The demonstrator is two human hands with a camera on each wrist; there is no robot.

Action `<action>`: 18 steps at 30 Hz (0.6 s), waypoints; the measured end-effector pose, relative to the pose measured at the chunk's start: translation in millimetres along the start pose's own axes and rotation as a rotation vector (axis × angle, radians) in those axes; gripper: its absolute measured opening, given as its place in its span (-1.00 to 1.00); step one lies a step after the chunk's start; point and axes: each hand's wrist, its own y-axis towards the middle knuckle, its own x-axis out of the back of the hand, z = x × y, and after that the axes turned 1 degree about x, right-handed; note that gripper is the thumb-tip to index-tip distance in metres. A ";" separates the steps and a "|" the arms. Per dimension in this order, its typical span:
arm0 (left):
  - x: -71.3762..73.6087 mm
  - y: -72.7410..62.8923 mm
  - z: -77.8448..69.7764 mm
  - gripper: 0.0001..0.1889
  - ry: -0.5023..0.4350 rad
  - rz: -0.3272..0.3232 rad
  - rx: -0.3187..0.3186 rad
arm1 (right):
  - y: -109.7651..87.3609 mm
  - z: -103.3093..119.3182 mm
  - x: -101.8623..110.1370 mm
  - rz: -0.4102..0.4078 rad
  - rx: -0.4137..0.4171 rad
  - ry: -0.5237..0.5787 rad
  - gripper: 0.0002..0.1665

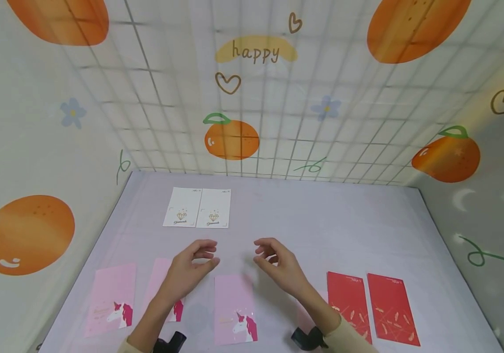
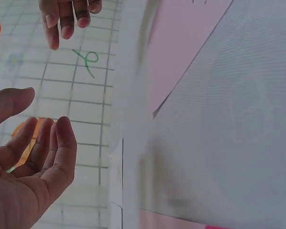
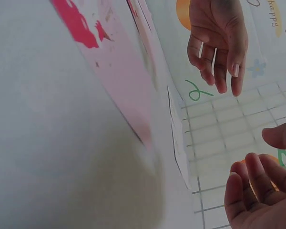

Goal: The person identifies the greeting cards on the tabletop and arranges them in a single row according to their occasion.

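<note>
My left hand [image 1: 190, 269] hovers over the table left of centre, its fingers loosely bent and holding nothing. Facing it, across a gap, is my right hand [image 1: 284, 267], also with relaxed fingers around empty air. Between and below them lies a pink card [image 1: 231, 299] with a white unicorn head in its lower corner. A second pink unicorn card [image 1: 156, 279] is partly covered by the left hand and forearm. Beneath the right forearm shows the edge of another pink card [image 1: 305, 316]. Beyond the left hand, two white cards [image 1: 183, 203] with gold diamond prints lie side by side.
Another pink unicorn card [image 1: 110, 299] lies at the far left. On the right are two red cards [image 1: 388, 304] with gold feather-like prints, the inner one partly behind the right sleeve. A white grid panel [image 1: 274, 108] under orange-patterned cloth closes off the table's [image 1: 322, 211] back.
</note>
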 end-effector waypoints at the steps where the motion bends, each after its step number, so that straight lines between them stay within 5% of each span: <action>1: -0.2 -0.3 1.6 -0.59 0.003 0.004 0.005 | -0.8 -0.9 -0.3 0.002 -0.009 0.000 -0.60; 10: -4.1 -1.1 14.2 -0.52 0.047 0.043 0.070 | -6.4 -11.4 -4.6 0.031 -0.079 0.007 -0.61; 18: -7.0 -1.2 23.6 -0.42 0.113 0.172 0.082 | -7.9 -25.9 -10.0 0.104 -0.101 0.007 -0.53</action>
